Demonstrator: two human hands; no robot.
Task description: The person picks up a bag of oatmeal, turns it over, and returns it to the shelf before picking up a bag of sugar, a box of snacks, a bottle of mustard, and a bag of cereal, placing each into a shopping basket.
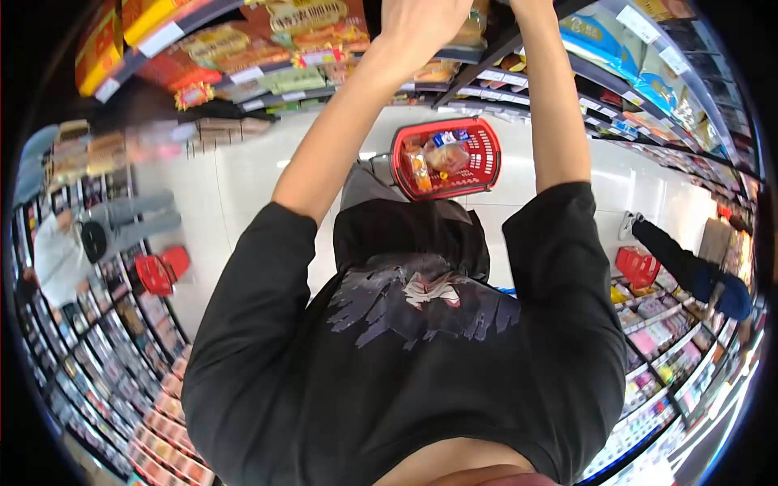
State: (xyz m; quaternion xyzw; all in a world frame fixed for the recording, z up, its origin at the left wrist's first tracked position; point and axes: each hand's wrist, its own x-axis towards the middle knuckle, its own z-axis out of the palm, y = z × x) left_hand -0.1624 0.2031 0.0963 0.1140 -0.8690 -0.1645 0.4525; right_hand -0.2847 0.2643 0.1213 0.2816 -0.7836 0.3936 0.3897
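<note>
Both arms reach up to a store shelf at the top edge. My left hand [425, 23] is partly in view beside a packaged item [472, 28] on the shelf; its fingers are cut off by the frame edge. Only the wrist end of my right hand [531, 6] shows, near the dark shelf upright [496, 47]; its fingers are out of view. On the floor below stands a red basket [399, 166] holding a clear bag [448, 157], a blue and white package [450, 138] and a package with orange contents [420, 172].
Shelves of brown coffee packages [312, 24] are at the upper left, blue packages [600, 40] at the upper right. A person [61, 255] stands at the left near a red basket [156, 275]. Another person [681, 263] is at the right by a red basket [637, 267].
</note>
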